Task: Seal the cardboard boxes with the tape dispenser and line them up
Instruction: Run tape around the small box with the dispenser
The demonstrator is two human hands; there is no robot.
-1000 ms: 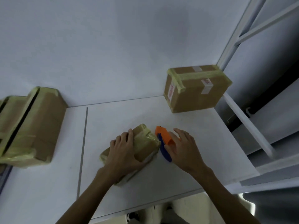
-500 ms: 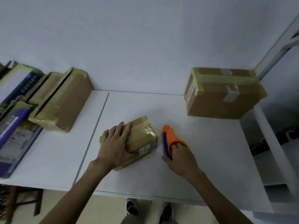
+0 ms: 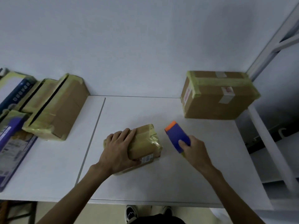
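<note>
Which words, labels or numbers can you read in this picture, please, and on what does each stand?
None can be quoted.
Red print, side sticker of the large box: blurred.
Red mark, front sticker of the same box: blurred.
Barcode label on the small box: too small.
White lettering on the blue box, far left: blurred.
Print on the purple package: blurred.
Tape dispenser: no text shows.

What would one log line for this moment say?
left hand: holds small taped box | right hand: grips tape dispenser | big box: back right, apart
</note>
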